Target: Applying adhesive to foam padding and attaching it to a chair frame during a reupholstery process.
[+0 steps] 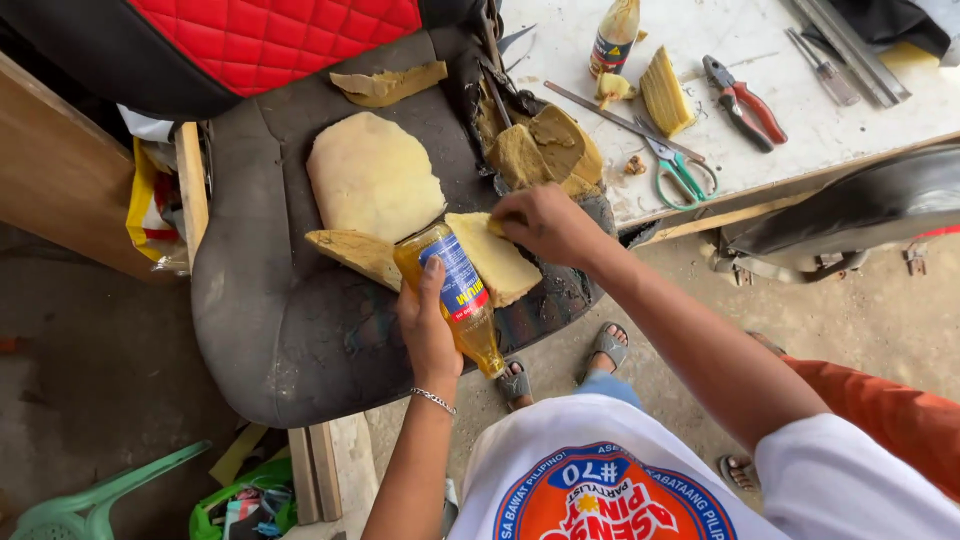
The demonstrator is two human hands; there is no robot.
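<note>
The left hand (428, 325) grips one amber glue bottle (458, 295), tilted over the grey seat cushion (290, 330), while the right hand (545, 225) pinches one yellow foam piece (495, 260) lying there. Three more foam slabs rest on the cushion; the white worktop (800, 110) carries a second bottle (613, 38), one pair of green scissors (680, 170) and one pair of red pliers (745, 100).

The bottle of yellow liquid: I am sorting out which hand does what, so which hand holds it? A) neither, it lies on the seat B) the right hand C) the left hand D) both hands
C: the left hand is wrapped around the bottle, while the right hand presses on a foam piece on the seat cushion.
</note>
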